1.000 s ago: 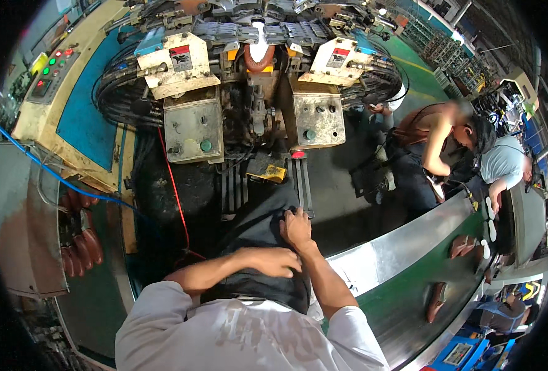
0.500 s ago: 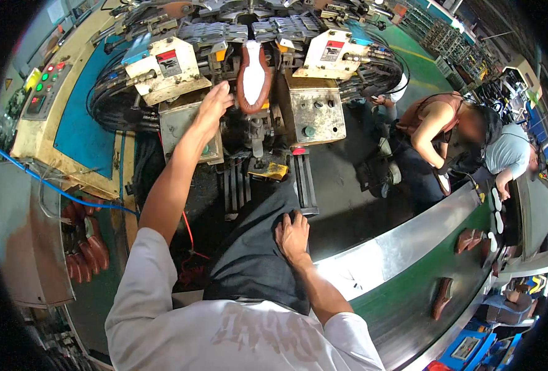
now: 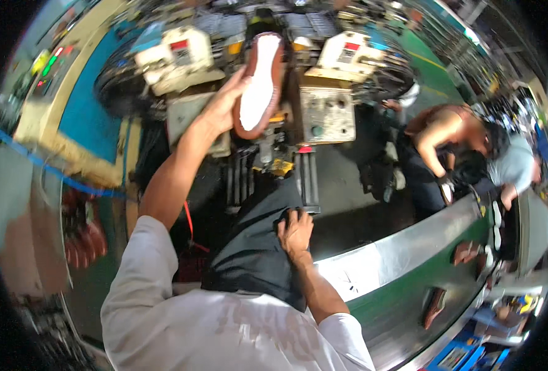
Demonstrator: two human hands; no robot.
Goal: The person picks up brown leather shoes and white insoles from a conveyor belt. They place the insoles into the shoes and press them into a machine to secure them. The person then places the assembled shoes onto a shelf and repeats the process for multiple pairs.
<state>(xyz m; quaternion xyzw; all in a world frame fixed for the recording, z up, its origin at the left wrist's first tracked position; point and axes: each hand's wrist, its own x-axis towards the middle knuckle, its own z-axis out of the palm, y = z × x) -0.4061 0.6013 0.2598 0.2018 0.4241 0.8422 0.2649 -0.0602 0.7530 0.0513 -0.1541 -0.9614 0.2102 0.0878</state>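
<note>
A brown shoe (image 3: 261,86) with a white bottom facing up is gripped along its left side by my left hand (image 3: 226,104). It is tilted, toe or heel end toward me, in front of the machine's jaws (image 3: 224,26). The fingers under the shoe are hidden. My right hand (image 3: 296,232) lies on my dark trouser leg (image 3: 249,260), fingers loosely spread and holding nothing. Cream machine heads (image 3: 178,59) flank the shoe on both sides, above a worn metal control box (image 3: 328,114) at its right.
At the left is a panel with lit buttons (image 3: 51,68); a blue hose (image 3: 57,176) runs below it. Brown shoes (image 3: 85,244) are stacked at lower left. A green conveyor (image 3: 404,309) on the right carries another shoe (image 3: 435,307). Two people (image 3: 444,133) work beyond it.
My left hand has closed on the shoe, which has shifted toward me and tilted away from the jaws. My right hand stays on my leg. The view is blurred by motion.
</note>
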